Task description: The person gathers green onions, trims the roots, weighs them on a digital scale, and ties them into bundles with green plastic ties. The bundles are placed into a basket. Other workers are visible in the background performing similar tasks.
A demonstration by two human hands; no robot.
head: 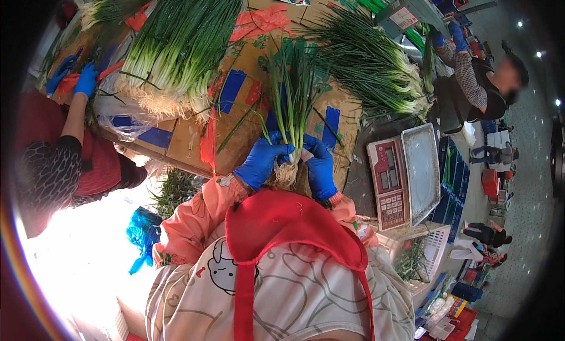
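A small bunch of scallions (292,100) stands roots-down in front of my red apron, its green leaves pointing away over the cardboard. My left hand (264,160), in a blue glove, is closed around the white stems from the left, the thumb lying across them. From the other side my right hand (320,166), also gloved in blue, pinches the same stems; a pale fingertip shows at its glove. Below both hands hang the pale scallion roots (284,174). One leaf bends away loose to the left of the bunch.
A large scallion pile (176,54) lies on the cardboard-covered table (190,147) at left, another pile (375,65) at right. A digital scale (388,182) with a metal pan stands right. Co-workers' gloved hands (86,78) are at far left and upper right. A crate (435,248) holds greens.
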